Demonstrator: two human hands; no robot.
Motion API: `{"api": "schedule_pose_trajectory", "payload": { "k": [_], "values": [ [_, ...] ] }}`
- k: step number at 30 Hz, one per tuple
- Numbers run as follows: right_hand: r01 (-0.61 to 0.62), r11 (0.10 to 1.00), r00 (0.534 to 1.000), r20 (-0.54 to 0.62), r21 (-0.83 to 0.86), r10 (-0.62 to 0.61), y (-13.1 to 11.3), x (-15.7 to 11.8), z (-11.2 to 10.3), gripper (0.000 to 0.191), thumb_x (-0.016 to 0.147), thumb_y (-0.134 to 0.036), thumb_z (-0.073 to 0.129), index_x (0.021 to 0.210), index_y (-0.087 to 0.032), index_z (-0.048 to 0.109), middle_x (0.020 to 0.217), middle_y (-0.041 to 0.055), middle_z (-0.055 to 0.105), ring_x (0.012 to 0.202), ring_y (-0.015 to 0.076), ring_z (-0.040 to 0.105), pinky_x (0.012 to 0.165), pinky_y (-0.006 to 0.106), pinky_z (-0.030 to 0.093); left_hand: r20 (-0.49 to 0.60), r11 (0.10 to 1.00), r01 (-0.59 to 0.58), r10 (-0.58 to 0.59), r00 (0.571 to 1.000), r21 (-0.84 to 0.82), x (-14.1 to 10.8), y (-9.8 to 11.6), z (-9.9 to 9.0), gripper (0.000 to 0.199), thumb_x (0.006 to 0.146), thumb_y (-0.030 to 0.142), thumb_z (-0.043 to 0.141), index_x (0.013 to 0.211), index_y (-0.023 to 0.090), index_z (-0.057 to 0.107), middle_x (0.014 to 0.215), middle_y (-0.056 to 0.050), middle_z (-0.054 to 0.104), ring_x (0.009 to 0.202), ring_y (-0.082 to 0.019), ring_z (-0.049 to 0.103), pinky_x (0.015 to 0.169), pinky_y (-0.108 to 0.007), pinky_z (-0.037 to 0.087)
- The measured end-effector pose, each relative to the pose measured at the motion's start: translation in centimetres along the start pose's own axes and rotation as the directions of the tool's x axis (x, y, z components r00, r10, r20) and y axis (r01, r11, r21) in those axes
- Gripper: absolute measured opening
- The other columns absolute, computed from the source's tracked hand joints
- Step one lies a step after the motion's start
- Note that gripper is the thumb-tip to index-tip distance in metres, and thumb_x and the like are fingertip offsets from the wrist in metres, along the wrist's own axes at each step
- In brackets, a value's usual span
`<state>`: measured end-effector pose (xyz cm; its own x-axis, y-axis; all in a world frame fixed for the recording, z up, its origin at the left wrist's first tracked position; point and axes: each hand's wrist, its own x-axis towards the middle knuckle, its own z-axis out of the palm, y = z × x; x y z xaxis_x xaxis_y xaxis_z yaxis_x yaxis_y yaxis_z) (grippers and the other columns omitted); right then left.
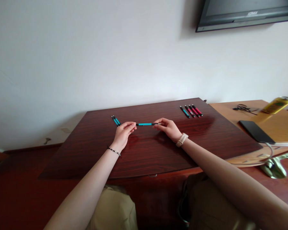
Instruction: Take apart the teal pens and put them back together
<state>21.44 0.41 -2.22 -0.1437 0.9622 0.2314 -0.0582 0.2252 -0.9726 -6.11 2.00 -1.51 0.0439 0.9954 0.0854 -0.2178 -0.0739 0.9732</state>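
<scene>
A teal and black pen (145, 124) is held level between my two hands above the dark wooden table (144, 159). My left hand (125, 132) pinches its left end, and my right hand (167, 127) pinches its right end near the tip. Just behind my left hand lie two teal pens (115, 120) side by side, their lower ends partly hidden by the hand. At the back right of the table, another teal pen (184, 111) lies beside a row of red and pink pens (194, 110).
On the lighter wooden surface (283, 124) at the right are a black tablet-like object (256, 131), a coiled black cable (244, 108) and a tilted yellow can (277, 105). A wall-mounted screen (247, 14) hangs above. Green cloth (275, 167) lies low at the right.
</scene>
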Motion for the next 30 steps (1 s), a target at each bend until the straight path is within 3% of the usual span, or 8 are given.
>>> {"api": "schedule_pose_trajectory", "payload": {
  "k": [6,9,12,16,20,22,26,30],
  "values": [
    [-0.04,0.995,0.998,0.038,-0.089,0.043,0.3,0.1,-0.11,0.056,0.095,-0.071,0.066,0.079,-0.018,0.074,0.072,0.007,0.077,0.061,0.0151,0.062,0.064,0.029,0.05,-0.005,1.0,0.006,-0.007,1.0,-0.026,-0.11,-0.06,0.12,0.036,0.068,0.04,0.1,0.092,0.018,0.082,0.096,-0.008,0.079,0.088,-0.017,0.07,0.087,-0.031,0.054],
    [-0.023,0.997,1.0,0.019,-0.077,0.025,0.24,0.13,-0.08,0.046,0.089,-0.065,0.077,0.098,-0.02,0.078,0.086,0.0069,0.081,0.071,0.0171,0.068,0.068,0.03,0.052,-0.01,0.999,-0.001,0.001,1.0,-0.034,-0.12,-0.09,0.14,0.036,0.068,0.039,0.1,0.091,0.018,0.082,0.098,-0.008,0.079,0.088,-0.017,0.071,0.087,-0.032,0.055],
    [-0.023,0.999,1.0,0.001,-0.03,0.023,0.22,0.14,-0.09,0.049,0.08,-0.057,0.088,0.111,-0.022,0.076,0.095,0.0066,0.083,0.081,0.0197,0.072,0.072,0.03,0.053,-0.013,0.999,-0.004,0.004,1.0,-0.039,-0.15,-0.16,0.12,0.035,0.069,0.039,0.099,0.092,0.018,0.082,0.098,-0.008,0.079,0.088,-0.016,0.071,0.087,-0.031,0.054],
    [-0.025,0.999,0.999,0.029,-0.044,0.027,0.24,0.1,-0.07,0.045,0.087,-0.064,0.079,0.091,-0.02,0.077,0.085,0.0073,0.082,0.071,0.0173,0.068,0.071,0.03,0.053,-0.016,0.999,-0.01,0.009,1.0,-0.039,-0.15,-0.21,0.13,0.035,0.069,0.038,0.099,0.092,0.018,0.083,0.096,-0.007,0.079,0.088,-0.016,0.07,0.087,-0.03,0.054],
    [-0.075,0.994,0.995,0.056,-0.084,0.079,0.17,0.09,0.06,0.063,0.096,-0.075,0.061,0.076,-0.018,0.076,0.065,0.0071,0.073,0.058,0.0155,0.062,0.062,0.03,0.05,-0.008,0.999,-0.013,0.013,1.0,-0.033,-0.15,-0.14,0.22,0.033,0.071,0.038,0.098,0.091,0.018,0.083,0.095,-0.008,0.079,0.087,-0.017,0.069,0.086,-0.031,0.054],
    [-0.053,0.994,0.997,0.057,-0.095,0.058,0.11,0.11,0.07,0.058,0.096,-0.073,0.064,0.081,-0.018,0.078,0.07,0.0072,0.076,0.061,0.0157,0.063,0.063,0.03,0.05,-0.015,0.999,-0.015,0.015,1.0,-0.035,-0.15,-0.11,0.28,0.032,0.071,0.038,0.098,0.092,0.018,0.083,0.095,-0.007,0.079,0.087,-0.016,0.069,0.086,-0.031,0.054],
    [-0.001,0.998,1.0,0.027,-0.065,0.003,0.11,0.14,-0.03,0.047,0.084,-0.06,0.083,0.11,-0.022,0.077,0.09,0.0058,0.082,0.079,0.0199,0.072,0.073,0.031,0.054,-0.017,1.0,-0.021,0.02,1.0,-0.022,-0.18,-0.08,0.35,0.033,0.071,0.04,0.098,0.092,0.019,0.083,0.095,-0.007,0.078,0.088,-0.016,0.069,0.086,-0.031,0.054],
    [-0.016,1.0,1.0,0.008,-0.019,0.016,0.13,0.11,-0.07,0.048,0.079,-0.057,0.088,0.109,-0.022,0.074,0.096,0.0071,0.083,0.084,0.0212,0.074,0.076,0.032,0.055,-0.019,1.0,-0.027,0.027,0.999,-0.004,-0.24,-0.05,0.39,0.033,0.071,0.041,0.097,0.09,0.019,0.082,0.094,-0.007,0.078,0.087,-0.017,0.069,0.084,-0.031,0.054]
  ]
}}
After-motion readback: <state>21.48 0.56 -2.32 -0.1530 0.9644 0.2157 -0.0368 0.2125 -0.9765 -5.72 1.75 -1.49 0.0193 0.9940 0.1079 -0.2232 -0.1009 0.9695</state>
